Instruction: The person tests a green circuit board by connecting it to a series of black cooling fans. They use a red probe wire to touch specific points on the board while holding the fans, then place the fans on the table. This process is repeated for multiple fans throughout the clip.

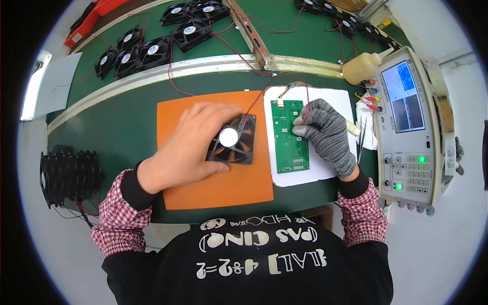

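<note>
Fan [235,141] on mat [203,188], circuit board [290,136] on sheet [330,99] to its right, tester [409,127] far right of bench [127,132].

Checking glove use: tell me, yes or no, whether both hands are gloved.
No: only the right hand wears a grey knit glove; the left hand, resting on the black fan, is bare.

In front of me is a green table [127,127]. An orange mat [213,188] lies on it near me, and just to the right of it a white sheet [330,96]. A metal rail [152,73] runs across the table from left to right. On the far side of it several black fans [152,48] lie. At the right stands a grey test device [412,127], and far right a pale bottle [362,67].
</note>
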Motion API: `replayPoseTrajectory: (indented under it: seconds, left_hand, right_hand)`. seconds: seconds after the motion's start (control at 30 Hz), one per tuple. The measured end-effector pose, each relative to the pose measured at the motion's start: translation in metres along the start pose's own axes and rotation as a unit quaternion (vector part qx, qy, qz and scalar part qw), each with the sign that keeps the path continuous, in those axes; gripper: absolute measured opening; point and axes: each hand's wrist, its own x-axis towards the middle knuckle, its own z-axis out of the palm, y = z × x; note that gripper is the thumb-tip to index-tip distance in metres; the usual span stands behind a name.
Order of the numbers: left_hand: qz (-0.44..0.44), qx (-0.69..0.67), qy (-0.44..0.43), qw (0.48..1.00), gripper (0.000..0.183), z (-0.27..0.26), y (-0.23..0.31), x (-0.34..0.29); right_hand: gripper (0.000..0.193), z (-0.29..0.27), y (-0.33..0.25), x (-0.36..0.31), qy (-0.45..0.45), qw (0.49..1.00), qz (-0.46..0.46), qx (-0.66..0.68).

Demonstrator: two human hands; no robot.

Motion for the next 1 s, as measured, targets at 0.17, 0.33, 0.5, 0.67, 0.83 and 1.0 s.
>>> replayPoseTrajectory:
  seconds: [0.17, 0.33, 0.5, 0.67, 0.83, 1.0]
  left_hand:
    - [-0.006, 0.074, 0.046, 0.996, 0.091, 0.007, -0.006, -0.004]
    - [0.014, 0.091, 0.081, 0.992, 0.089, 0.007, -0.005, -0.003]
    - [0.265, 0.511, 0.207, 0.791, 0.051, -0.011, 0.040, -0.022]
    - [0.131, -0.484, 0.001, 0.865, 0.031, -0.023, 0.072, -0.047]
    - [-0.042, -0.822, -0.185, 0.538, 0.028, -0.017, 0.069, -0.045]
    - [-0.001, -0.509, 0.084, 0.856, 0.033, -0.018, 0.068, -0.060]
  right_hand:
    - [0.017, -0.003, 0.002, 0.002, -0.030, 0.999, 0.015, -0.023]
    - [0.017, -0.001, 0.006, 0.004, -0.027, 0.999, 0.015, -0.020]
    - [0.016, -0.002, 0.013, -0.002, 0.002, 0.999, -0.041, 0.002]
    - [0.016, -0.001, 0.008, 0.003, -0.024, 0.997, -0.069, -0.008]
    - [0.016, -0.001, 0.014, -0.001, 0.005, 0.997, -0.073, -0.013]
    - [0.016, -0.001, 0.012, -0.002, 0.006, 0.996, -0.083, -0.013]
